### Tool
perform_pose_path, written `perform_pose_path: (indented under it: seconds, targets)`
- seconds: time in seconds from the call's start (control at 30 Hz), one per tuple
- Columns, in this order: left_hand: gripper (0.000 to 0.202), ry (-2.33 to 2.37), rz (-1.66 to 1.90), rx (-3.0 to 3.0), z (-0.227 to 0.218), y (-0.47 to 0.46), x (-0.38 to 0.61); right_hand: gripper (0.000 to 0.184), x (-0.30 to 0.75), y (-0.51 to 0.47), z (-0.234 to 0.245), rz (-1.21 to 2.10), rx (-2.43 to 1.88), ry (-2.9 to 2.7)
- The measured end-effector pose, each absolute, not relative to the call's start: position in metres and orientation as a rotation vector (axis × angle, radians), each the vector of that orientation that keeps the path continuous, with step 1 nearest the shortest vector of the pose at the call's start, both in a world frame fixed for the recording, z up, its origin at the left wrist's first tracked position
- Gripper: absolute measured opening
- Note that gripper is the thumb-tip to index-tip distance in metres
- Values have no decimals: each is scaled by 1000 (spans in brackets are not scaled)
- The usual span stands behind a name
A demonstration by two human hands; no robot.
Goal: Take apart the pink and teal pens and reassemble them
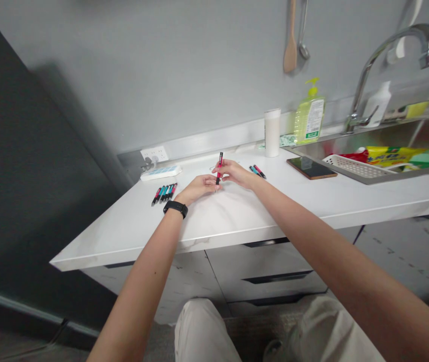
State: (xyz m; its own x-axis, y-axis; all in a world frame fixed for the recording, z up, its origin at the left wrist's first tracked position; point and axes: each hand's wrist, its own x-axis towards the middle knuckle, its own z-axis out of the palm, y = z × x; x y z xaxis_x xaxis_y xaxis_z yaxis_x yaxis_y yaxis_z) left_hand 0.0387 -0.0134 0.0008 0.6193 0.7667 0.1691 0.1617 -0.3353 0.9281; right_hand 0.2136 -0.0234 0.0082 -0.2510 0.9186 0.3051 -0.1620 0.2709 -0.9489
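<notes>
A red and black pen (pixel 219 168) stands nearly upright between my hands, above the white countertop (pixel 237 211). My left hand (pixel 198 187), with a black band on its wrist, pinches it near the lower end. The fingers of my right hand (pixel 235 173) close on it higher up. Left of my hands, several red, blue and black pens (pixel 164 193) lie side by side in a row. A smaller group of pens (pixel 257 171), blue and red with black, rests just beyond my right wrist.
A white box (pixel 161 173) sits by the wall socket (pixel 154 154) at the left. To the right are a white cup (pixel 272 132), a yellow-green pump bottle (pixel 310 116), a phone (pixel 311 168) and the sink (pixel 376 176) with its faucet (pixel 365 70). A wooden spatula (pixel 290 53) hangs above.
</notes>
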Motion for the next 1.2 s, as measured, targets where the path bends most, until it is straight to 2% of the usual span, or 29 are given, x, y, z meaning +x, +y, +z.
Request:
perform_pose_path:
  seconds: [0.13,0.23,0.4,0.6,0.8,0.93,1.2]
  targets:
    - [42,798,809,1879,-1,-11,36,28,214,-21,7,1222,-707,-1466]
    - [45,782,777,1852,-1,-11,36,27,214,-20,7,1161,-758,-1465]
    - [47,708,723,1801,1,-16,37,26,214,-25,10,1264,-613,-1464]
    - [51,781,767,1863,-2,-10,35,28,212,-21,8,1128,-751,-1494]
    - [54,698,716,1806,3,-17,37,24,213,-27,10,1264,-653,-1500]
    - [57,731,741,1820,6,-22,36,24,214,-26,9,1237,-659,-1522]
    - [53,755,769,1804,8,-22,34,27,214,-20,10,1165,-690,-1533]
